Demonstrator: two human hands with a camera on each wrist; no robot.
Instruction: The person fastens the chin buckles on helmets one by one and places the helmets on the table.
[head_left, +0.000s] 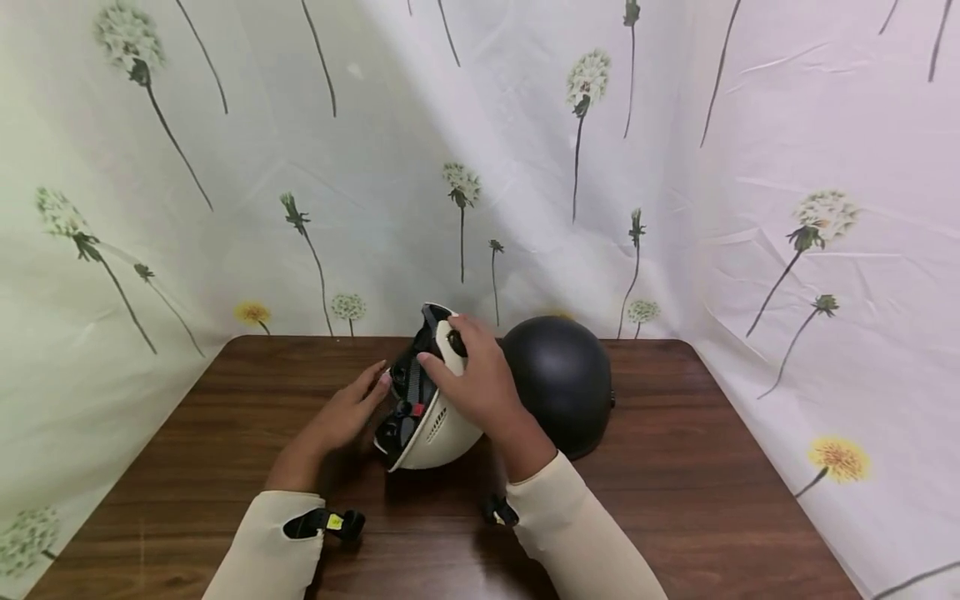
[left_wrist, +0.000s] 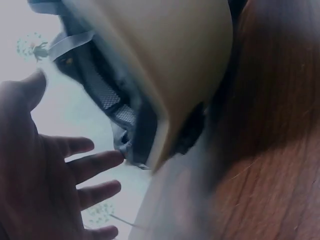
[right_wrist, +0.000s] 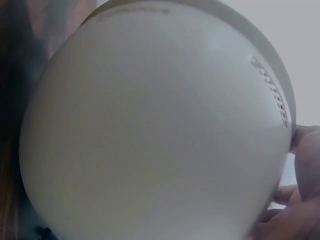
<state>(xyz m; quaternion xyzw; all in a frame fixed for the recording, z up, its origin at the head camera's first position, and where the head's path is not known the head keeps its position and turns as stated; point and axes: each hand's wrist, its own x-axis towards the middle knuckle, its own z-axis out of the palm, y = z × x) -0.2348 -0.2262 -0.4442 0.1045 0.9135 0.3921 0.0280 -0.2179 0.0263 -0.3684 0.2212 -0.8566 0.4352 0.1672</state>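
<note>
A cream helmet [head_left: 448, 437] is tipped on its side on the table, its black-lined opening turned toward my left hand [head_left: 341, 421]. Dark padding, straps and a small red piece [head_left: 417, 409] show inside it. My right hand [head_left: 483, 379] grips the raised rim, thumb at the opening's edge and fingers over the outer shell. In the left wrist view my left hand [left_wrist: 45, 170] has its fingers spread beside the helmet's rim; whether a fingertip touches it I cannot tell. The smooth shell [right_wrist: 155, 125] fills most of the right wrist view, partly hiding my right hand [right_wrist: 295, 210].
A matte black helmet [head_left: 558, 379] sits dome up just right of the cream one. Both stand toward the back of a brown wooden table [head_left: 697, 492]. A pale dandelion-print sheet [head_left: 390, 167] hangs behind and at the sides. A black strap [head_left: 341, 524] is on my left wrist.
</note>
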